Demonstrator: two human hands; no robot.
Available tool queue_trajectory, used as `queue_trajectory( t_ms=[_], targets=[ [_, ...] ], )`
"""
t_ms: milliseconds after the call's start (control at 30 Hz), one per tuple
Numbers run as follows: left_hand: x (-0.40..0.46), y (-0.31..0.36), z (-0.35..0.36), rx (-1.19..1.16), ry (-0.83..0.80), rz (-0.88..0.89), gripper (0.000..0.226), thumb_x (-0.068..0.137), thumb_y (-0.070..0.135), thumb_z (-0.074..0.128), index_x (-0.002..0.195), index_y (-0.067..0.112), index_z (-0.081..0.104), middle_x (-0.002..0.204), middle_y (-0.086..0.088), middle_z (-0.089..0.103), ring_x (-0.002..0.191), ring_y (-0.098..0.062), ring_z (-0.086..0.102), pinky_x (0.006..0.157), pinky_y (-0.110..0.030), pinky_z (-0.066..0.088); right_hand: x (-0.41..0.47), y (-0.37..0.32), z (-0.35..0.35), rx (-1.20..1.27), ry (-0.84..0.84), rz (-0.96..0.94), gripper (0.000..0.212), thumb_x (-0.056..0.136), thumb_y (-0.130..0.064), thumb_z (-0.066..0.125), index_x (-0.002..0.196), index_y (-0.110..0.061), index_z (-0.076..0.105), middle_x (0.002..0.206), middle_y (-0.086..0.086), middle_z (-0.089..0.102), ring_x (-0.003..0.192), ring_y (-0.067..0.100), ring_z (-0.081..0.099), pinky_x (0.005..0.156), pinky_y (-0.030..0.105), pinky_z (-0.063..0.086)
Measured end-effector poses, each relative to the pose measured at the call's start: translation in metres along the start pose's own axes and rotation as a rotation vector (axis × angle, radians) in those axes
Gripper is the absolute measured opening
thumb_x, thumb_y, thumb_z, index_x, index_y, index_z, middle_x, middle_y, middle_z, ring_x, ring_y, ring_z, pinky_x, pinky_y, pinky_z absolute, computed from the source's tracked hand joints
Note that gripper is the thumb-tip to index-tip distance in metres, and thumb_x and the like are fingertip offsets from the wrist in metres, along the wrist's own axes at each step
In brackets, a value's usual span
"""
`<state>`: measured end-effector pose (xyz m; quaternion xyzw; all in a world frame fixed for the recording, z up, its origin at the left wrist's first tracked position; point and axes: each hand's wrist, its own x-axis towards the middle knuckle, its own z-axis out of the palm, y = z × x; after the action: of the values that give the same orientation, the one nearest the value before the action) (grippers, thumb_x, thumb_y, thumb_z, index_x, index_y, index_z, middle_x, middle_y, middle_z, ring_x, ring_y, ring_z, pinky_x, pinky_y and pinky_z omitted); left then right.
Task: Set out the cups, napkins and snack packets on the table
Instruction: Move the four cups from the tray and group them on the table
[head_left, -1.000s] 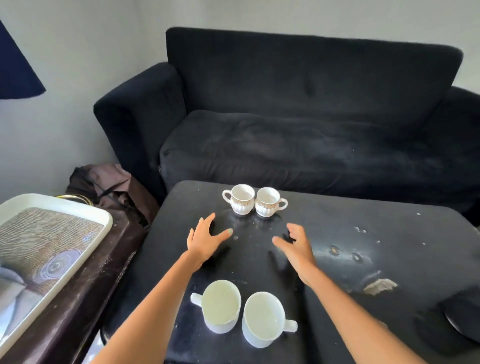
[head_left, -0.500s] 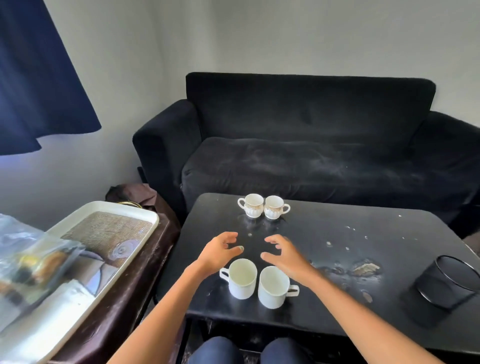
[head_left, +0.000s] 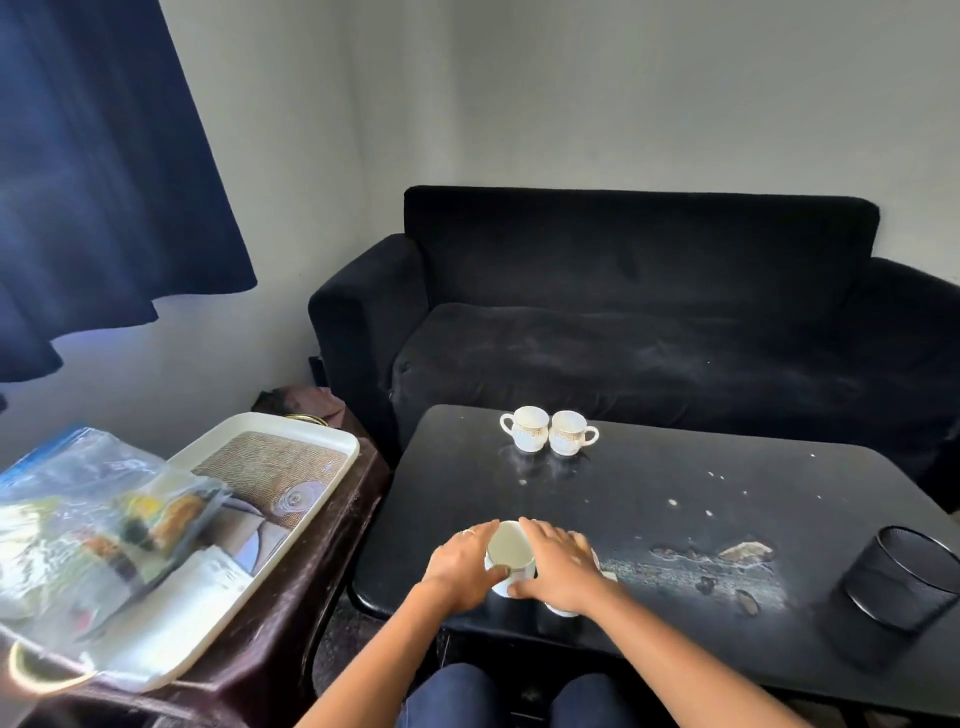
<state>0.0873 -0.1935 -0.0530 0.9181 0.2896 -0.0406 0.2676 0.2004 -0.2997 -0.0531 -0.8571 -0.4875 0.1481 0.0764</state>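
At the near edge of the black table (head_left: 675, 519) the left hand (head_left: 460, 566) curls round a plain white cup (head_left: 509, 558); the right hand (head_left: 558, 569) covers a second cup (head_left: 563, 609) touching it, grip unclear; farther off two patterned cups (head_left: 548, 434) stand side by side; left, a tray (head_left: 311, 441) holds a clear bag of packets (head_left: 104, 509) and napkins (head_left: 171, 613).

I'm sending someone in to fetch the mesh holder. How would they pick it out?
Start at the black coffee table in front of the sofa. On its near right corner stands the black mesh holder, alone. Unlike the white cups, it is dark, cylindrical and handleless.
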Motion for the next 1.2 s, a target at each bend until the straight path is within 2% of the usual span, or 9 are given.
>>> queue_trajectory(
  t_ms=[167, 367, 600, 833, 1200],
  targets=[
    [0.004, -0.004, 0.005, 0.1, 0.053, 0.013, 0.071, 0.093, 0.049, 0.05, 0.152, 0.021, 0.02, 0.15, 0.0, 0.041, 0.135, -0.017, 0.04, 0.112, -0.032, 0.027, 0.004, -0.001, 0.006, -0.037, 0.147, 0.021, 0.084, 0.081, -0.053, 0.059, 0.147, -0.017, 0.021, 0.143, 0.0, 0.044, 0.135, 0.016, 0.035, 0.107, 0.034, 0.02],
    [0.012, -0.011, 0.008, 0.19, 0.081, 0.033, 0.071, 0.094, 0.054, 0.044, 0.152, 0.023, 0.018, 0.149, 0.004, 0.041, 0.138, -0.014, 0.035, 0.114, -0.032, 0.019, 0.012, 0.002, 0.005, -0.034, 0.13, 0.016, 0.085, 0.08, -0.052, 0.062, 0.147, -0.017, 0.023, 0.144, -0.001, 0.04, 0.136, 0.017, 0.03, 0.109, 0.033, 0.02],
    [0.027, -0.015, 0.009, 0.2, 0.071, 0.049, 0.068, 0.098, 0.05, 0.037, 0.153, 0.021, 0.01, 0.152, 0.004, 0.036, 0.142, -0.013, 0.029, 0.116, -0.034, 0.02, 0.028, 0.004, 0.001, -0.039, 0.12, 0.031, 0.072, 0.078, -0.052, 0.064, 0.138, -0.019, 0.039, 0.133, 0.0, 0.048, 0.129, 0.021, 0.037, 0.106, 0.033, 0.025],
    [0.046, -0.018, 0.014, 0.129, 0.07, 0.05, 0.063, 0.102, 0.045, 0.029, 0.153, 0.023, 0.0, 0.16, 0.006, 0.018, 0.149, -0.015, 0.006, 0.12, -0.036, 0.006, 0.05, 0.011, -0.006, 0.042, 0.118, 0.058, 0.072, 0.075, -0.047, 0.068, 0.136, -0.021, 0.041, 0.132, -0.001, 0.049, 0.13, 0.019, 0.038, 0.107, 0.032, 0.024],
    [0.095, -0.015, 0.002, 0.115, 0.036, 0.071, 0.061, 0.104, 0.038, 0.025, 0.153, 0.023, -0.007, 0.162, 0.008, 0.0, 0.149, -0.019, -0.002, 0.12, -0.041, 0.002, 0.094, 0.027, -0.014, 0.065, 0.169, 0.107, 0.068, 0.076, -0.044, 0.07, 0.134, -0.019, 0.044, 0.133, 0.002, 0.052, 0.127, 0.022, 0.045, 0.103, 0.033, 0.029]
  ],
)
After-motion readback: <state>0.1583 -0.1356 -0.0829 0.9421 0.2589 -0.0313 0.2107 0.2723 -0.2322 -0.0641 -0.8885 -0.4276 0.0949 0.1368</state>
